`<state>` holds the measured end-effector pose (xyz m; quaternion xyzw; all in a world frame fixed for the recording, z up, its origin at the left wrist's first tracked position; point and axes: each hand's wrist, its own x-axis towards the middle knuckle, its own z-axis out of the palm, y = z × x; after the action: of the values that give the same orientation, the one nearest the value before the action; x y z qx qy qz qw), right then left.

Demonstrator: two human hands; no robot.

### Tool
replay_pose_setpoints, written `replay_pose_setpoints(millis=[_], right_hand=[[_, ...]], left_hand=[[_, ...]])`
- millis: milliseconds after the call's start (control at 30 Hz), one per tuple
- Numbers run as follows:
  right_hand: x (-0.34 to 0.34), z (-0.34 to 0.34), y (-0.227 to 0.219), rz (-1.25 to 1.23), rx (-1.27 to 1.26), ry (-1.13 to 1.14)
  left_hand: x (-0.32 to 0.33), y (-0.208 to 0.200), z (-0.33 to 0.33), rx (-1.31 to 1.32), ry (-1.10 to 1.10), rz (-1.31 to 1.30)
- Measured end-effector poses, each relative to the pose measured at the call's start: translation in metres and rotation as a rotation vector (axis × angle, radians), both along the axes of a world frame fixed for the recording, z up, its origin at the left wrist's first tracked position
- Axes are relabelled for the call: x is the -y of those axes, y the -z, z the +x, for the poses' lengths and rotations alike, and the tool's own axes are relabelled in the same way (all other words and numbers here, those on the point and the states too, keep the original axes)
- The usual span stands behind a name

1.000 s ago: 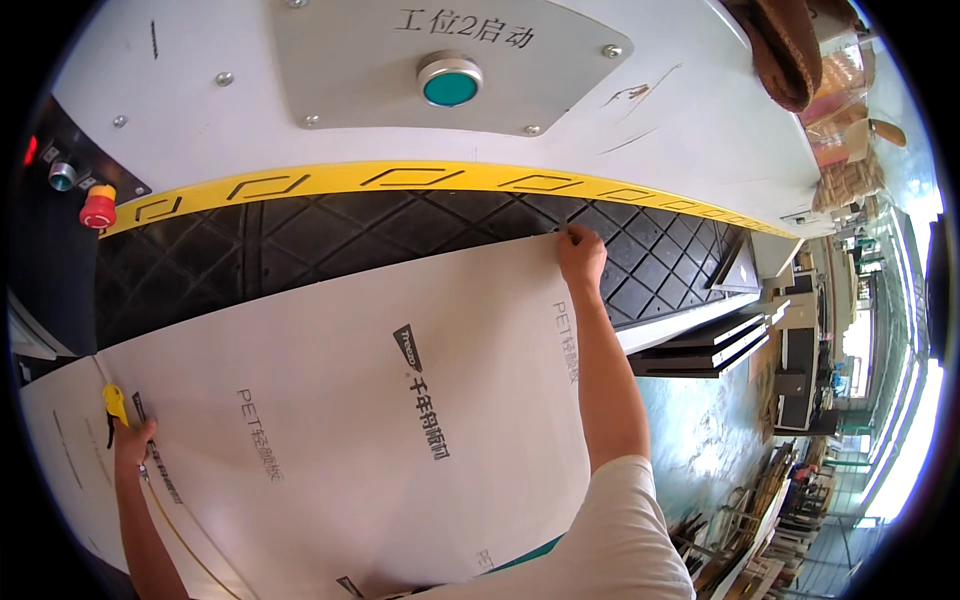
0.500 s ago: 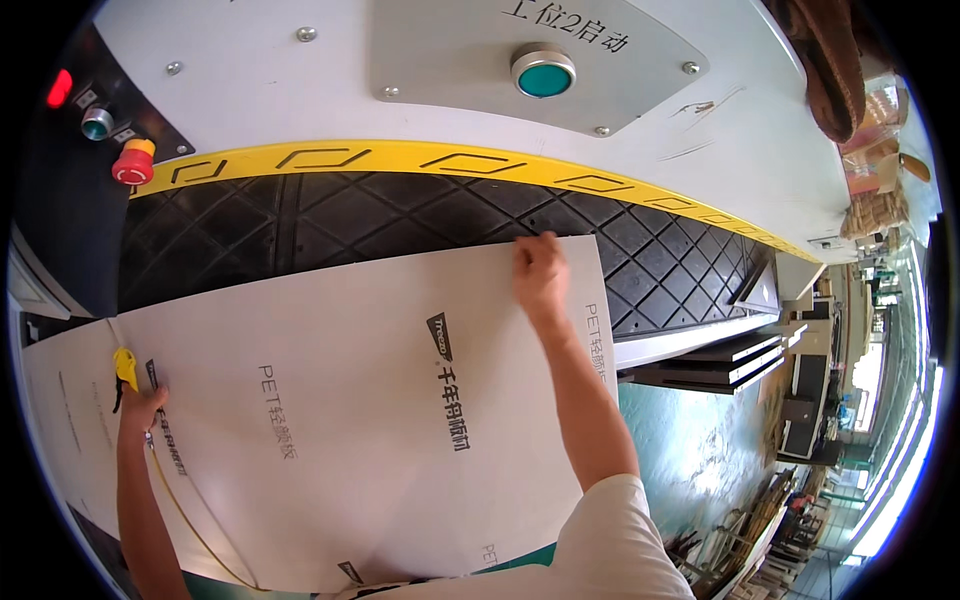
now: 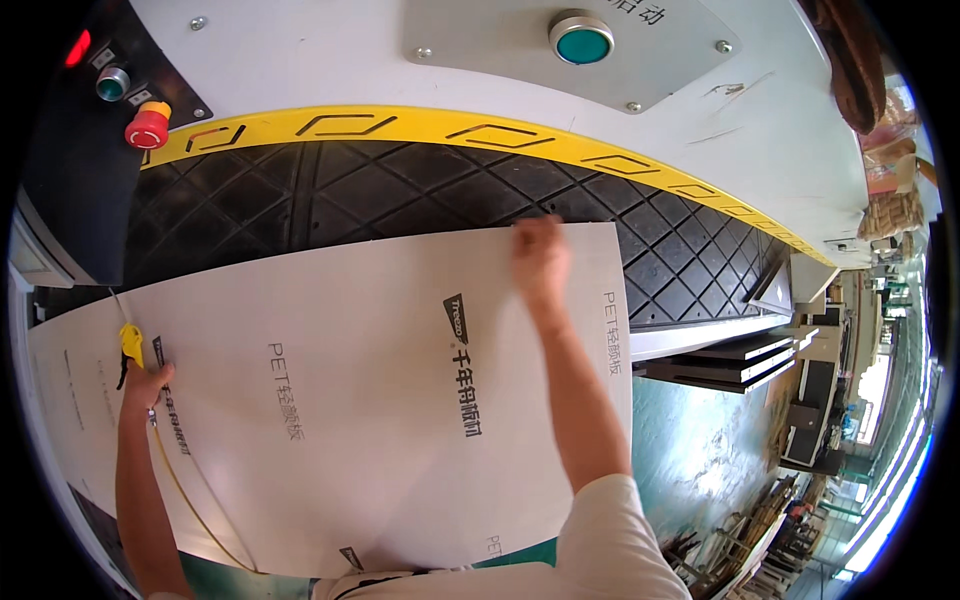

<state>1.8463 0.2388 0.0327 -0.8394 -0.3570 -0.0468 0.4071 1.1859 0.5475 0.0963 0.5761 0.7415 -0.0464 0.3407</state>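
Observation:
A large white panel [image 3: 350, 400] with dark printed marks lies flat in front of me. My left hand [image 3: 148, 385], over the panel's left part, is closed around a yellow air blow gun [image 3: 131, 343] with a black lever. A thin yellowish hose [image 3: 185, 490] runs from the gun's grip along the panel toward me. At the panel's far edge, near its right corner, my right hand [image 3: 540, 262] is closed with fingers curled. Its fingertips are blurred, and what they hold, if anything, is hidden.
Beyond the panel is a black grooved bed [image 3: 420, 190] with a yellow guard strip [image 3: 400, 124] behind it. A green button [image 3: 583, 45] sits on the pale housing; a red emergency stop [image 3: 148, 128] is at left. Dark boards [image 3: 720, 365] are stacked at right.
My right hand has shifted slightly left along the panel's far edge. My left hand keeps its hold on the blow gun. The whole view has shifted a little.

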Motion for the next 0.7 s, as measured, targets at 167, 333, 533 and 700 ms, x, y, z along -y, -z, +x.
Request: replay_pose_setpoints(millis=[167, 333, 533, 700], right_hand=[[-0.047, -0.059, -0.018, -0.022, 0.064, -0.185], [0.049, 0.095, -0.020, -0.180, 0.126, 0.215], [0.050, 0.094, -0.008, -0.153, 0.065, 0.264], [-0.042, -0.062, 0.000, -0.061, 0.127, -0.259]], left_hand=[[0.005, 0.000, -0.005, -0.055, -0.047, 0.053], [-0.004, 0.015, -0.012, -0.037, -0.015, 0.051], [-0.001, 0.002, 0.010, -0.058, -0.039, -0.006], [0.000, 0.000, -0.002, -0.033, -0.034, -0.005]])
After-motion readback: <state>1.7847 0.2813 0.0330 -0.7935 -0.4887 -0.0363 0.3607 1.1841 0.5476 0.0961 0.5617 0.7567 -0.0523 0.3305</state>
